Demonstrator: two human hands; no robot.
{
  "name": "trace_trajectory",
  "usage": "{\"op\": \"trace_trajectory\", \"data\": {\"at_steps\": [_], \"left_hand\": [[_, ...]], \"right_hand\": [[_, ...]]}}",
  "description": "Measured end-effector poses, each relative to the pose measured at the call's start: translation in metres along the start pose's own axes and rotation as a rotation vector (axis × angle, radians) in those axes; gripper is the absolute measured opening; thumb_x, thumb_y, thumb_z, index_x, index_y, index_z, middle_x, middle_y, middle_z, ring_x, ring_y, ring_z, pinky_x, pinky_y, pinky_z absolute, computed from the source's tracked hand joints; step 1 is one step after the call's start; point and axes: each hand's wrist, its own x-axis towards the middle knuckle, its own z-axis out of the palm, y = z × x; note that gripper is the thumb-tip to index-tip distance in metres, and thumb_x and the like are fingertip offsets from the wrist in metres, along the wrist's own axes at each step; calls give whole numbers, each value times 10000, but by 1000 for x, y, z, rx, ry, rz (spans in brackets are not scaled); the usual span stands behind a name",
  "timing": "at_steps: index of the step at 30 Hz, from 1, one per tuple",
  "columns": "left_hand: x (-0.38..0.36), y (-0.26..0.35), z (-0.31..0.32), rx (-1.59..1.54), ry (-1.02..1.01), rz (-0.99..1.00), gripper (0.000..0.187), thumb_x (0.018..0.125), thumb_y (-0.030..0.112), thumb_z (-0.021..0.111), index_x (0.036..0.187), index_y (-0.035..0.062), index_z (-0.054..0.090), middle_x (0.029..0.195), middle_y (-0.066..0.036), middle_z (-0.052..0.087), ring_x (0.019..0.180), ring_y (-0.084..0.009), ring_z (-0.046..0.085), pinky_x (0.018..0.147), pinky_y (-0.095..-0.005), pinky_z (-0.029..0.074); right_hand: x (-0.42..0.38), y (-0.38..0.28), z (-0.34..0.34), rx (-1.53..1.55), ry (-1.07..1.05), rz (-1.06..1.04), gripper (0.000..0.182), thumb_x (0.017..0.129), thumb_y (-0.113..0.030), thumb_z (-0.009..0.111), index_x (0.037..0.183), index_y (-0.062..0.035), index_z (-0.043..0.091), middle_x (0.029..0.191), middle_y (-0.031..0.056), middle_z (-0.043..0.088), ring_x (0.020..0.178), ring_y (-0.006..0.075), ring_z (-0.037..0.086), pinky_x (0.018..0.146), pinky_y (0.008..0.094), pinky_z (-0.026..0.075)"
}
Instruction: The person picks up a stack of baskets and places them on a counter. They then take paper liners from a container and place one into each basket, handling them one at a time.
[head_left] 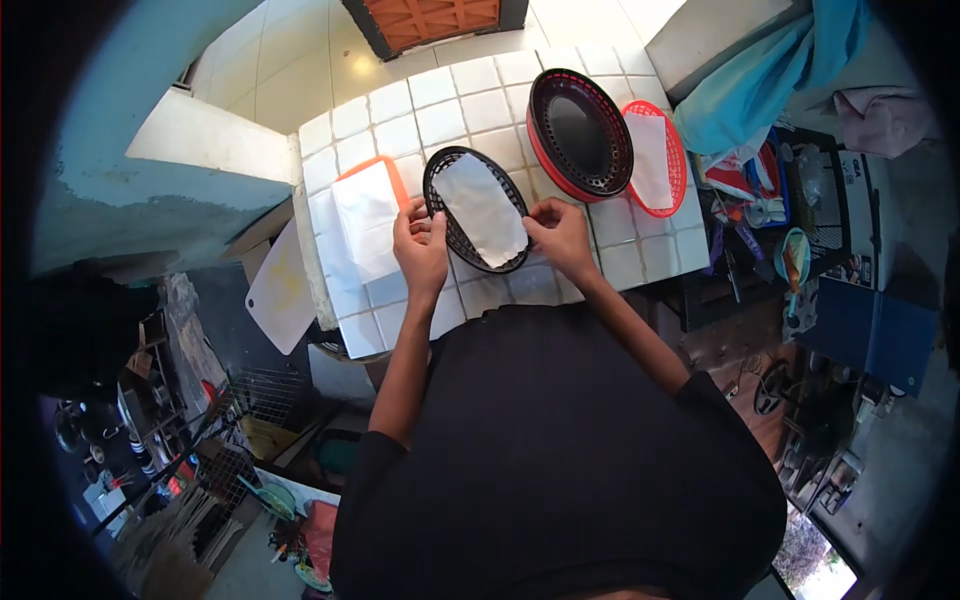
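A black oval basket (462, 243) lies on the white tiled counter (440, 122) with a sheet of white paper (482, 208) inside it. My left hand (420, 245) is at the basket's left rim, thumb and fingers closed on the edge. On the other side, my right hand (560, 235) pinches at the right rim beside the paper's edge. Left of the basket, a stack of white paper (368, 215) rests partly over an orange tray (393, 180). A stack of black and red oval baskets (580, 135) stands to the right, beside a red basket (677, 165) lined with white paper (650, 160).
A teal cloth (750, 75) hangs at the right, above a blue crate (770, 185) with packets. A low wall (210, 145) borders the counter's left side. A white cutting board (282, 290) leans below it. Shelves with utensils stand at lower left.
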Motion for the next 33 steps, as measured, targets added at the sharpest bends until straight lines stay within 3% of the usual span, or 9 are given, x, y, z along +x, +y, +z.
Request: {"op": "trace_trajectory", "data": {"at_steps": [2,4,7,10,15,20,27,33], "left_hand": [[-2,-1,3,-11,11,24,363,905,121,704,1232,3,600,1061,-78,632,899,-138,588,679,-265,491],[-5,7,3,190,28,102,364,914,132,689,1242,5,596,1111,-82,651,962,-162,587,750,-294,496],[-9,18,5,56,24,88,382,924,142,678,1268,5,583,1180,-90,647,1015,-175,578,796,-311,488],[-13,36,7,-16,88,211,420,924,146,683,1299,3,561,1231,-103,629,1037,-171,573,788,-301,485],[-20,79,8,-129,-11,289,382,953,138,667,1300,16,561,1243,-96,617,1059,-161,567,807,-287,473],[-14,78,14,-131,-90,317,356,949,130,668,1272,11,580,1233,-97,621,1045,-158,568,798,-280,473],[-3,38,9,-69,-68,84,348,927,118,685,1247,14,597,1202,-69,630,1034,-144,572,809,-284,462],[-3,30,-2,-39,-35,52,338,943,138,665,1250,18,593,1211,-71,630,1085,-157,568,815,-291,461]], "right_hand": [[-3,-2,-2,10,-8,17,123,850,-67,713,889,30,649,748,54,673,641,101,654,532,255,556],[-7,-11,-3,16,1,28,123,853,-67,716,894,29,652,759,52,678,645,95,652,538,248,561],[-12,-21,-6,66,4,9,110,865,-57,718,898,26,654,765,46,680,647,83,648,550,236,556],[-18,-33,-11,112,21,-24,105,875,-53,718,905,24,653,769,40,681,648,77,645,560,228,552],[-33,-65,-36,159,105,-55,92,882,-47,718,915,12,656,776,34,683,649,70,637,566,221,538],[-41,-82,-86,180,186,-90,67,886,-34,709,917,4,663,790,29,686,672,68,642,588,218,533],[-31,-80,-166,170,490,-166,80,879,-38,723,926,-28,658,828,21,687,702,87,659,592,259,581],[6,-29,-224,82,585,-121,104,886,-56,718,962,-33,652,855,19,689,712,88,654,582,257,566]]}}
